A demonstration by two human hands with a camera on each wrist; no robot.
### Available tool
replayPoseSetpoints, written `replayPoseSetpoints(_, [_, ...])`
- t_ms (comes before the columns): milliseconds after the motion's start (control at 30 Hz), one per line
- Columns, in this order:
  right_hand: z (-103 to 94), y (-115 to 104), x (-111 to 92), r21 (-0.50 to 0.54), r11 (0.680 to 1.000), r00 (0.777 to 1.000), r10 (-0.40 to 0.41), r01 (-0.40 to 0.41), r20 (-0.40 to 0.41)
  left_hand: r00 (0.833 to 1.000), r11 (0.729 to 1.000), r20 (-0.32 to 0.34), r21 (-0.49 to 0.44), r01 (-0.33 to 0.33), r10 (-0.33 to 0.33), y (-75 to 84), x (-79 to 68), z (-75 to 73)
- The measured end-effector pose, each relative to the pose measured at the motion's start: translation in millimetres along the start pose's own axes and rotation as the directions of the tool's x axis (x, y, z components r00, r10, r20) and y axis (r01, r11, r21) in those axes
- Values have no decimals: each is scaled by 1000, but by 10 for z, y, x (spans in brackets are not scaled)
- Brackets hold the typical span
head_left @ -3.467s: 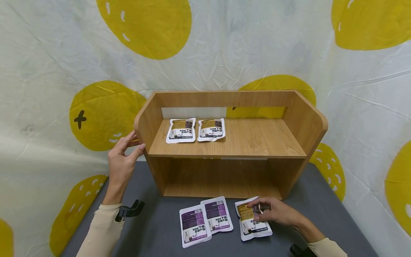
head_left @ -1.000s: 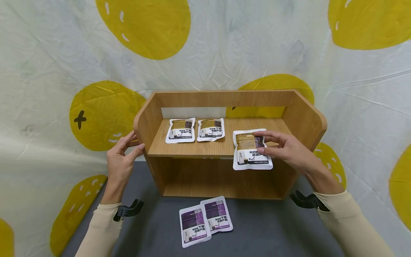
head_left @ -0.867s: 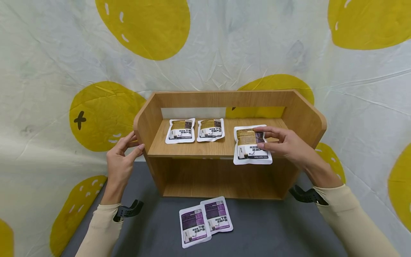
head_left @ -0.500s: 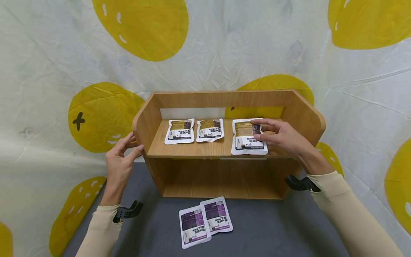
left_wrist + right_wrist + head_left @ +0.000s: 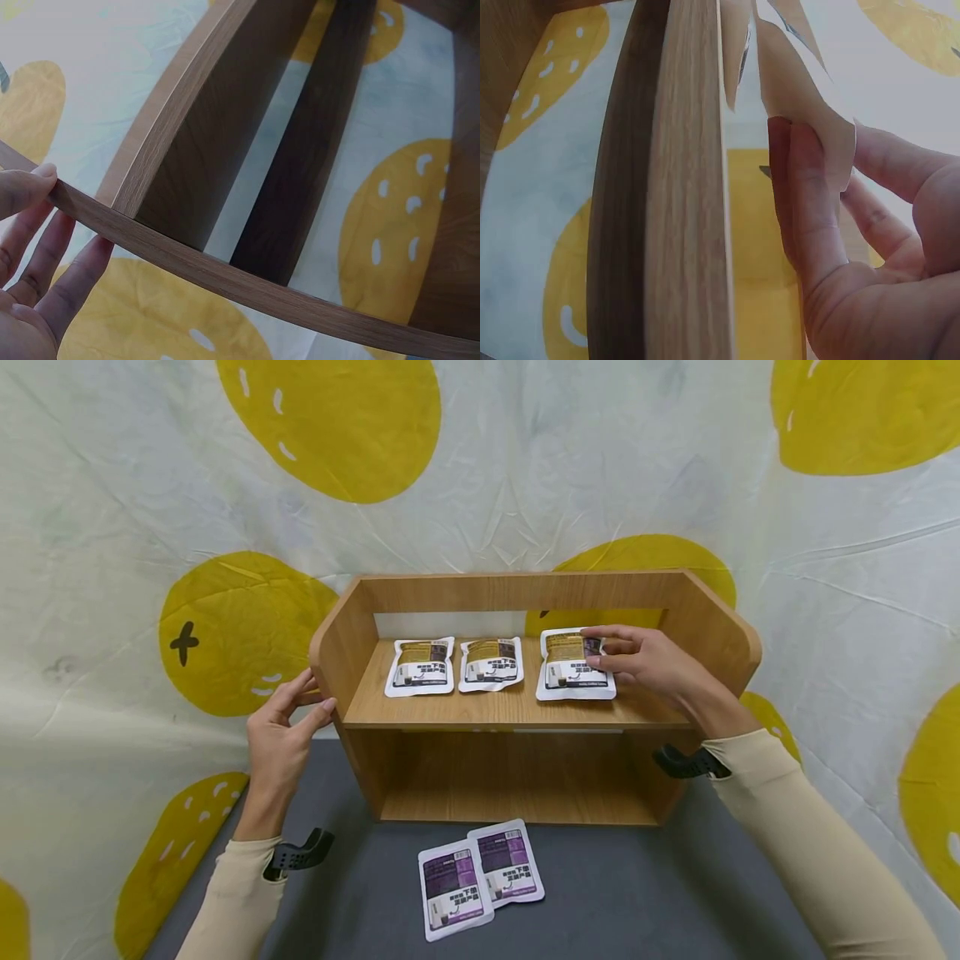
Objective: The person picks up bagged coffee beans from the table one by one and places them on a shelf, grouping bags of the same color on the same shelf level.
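Note:
A white foil pouch with a gold and purple label (image 5: 572, 667) is pinched at its right edge between the thumb and fingers of my right hand (image 5: 663, 670), over the right half of the upper board. In the right wrist view the pouch (image 5: 806, 94) is seen edge-on, with fingers on both sides. Two similar gold-labelled pouches, one on the left (image 5: 420, 670) and one in the middle (image 5: 491, 665), lie side by side on the wooden shelf (image 5: 450, 711). My left hand (image 5: 281, 735) grips the shelf's left side panel, thumb on one face and fingertips on the other (image 5: 82, 270).
Two flat purple-labelled pouches, a front one (image 5: 455, 892) and a rear one (image 5: 512, 863), overlap on the dark grey table (image 5: 600, 893) before the shelf. Below the upper board is a lower compartment (image 5: 517, 777). A patterned curtain (image 5: 487, 468) hangs behind.
The right hand has taken the gold pouch from the table, raised it past the upper board's front edge and moved it back over that board. The left hand keeps its hold.

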State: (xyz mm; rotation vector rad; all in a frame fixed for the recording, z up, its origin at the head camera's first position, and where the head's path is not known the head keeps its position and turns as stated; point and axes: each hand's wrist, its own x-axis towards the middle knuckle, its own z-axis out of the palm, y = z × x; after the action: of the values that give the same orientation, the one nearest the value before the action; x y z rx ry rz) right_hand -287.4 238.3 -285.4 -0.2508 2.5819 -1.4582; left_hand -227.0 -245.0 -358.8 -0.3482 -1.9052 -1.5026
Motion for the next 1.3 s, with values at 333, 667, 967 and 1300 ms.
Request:
replayPoseSetpoints(333, [0,32,135,7,1000,1000,17,-17,8,1000,1000,-2,-8,-16,16,-7,-14,3])
replayPoseSetpoints(667, [-17,36,216,-87,996,998,28,-23,60,1000,1000,-6,0,-14,14,-17,-10,2])
replayPoseSetpoints(967, [-5,44,288,-68,997,998,37,-34,44,1000,1000,-4,3,-15,15,-11,-10,1])
replayPoseSetpoints(1300, [11,7,294,-41,998,996,53,-51,68,1000,1000,-8,7,-11,11,-8,-5,-3])
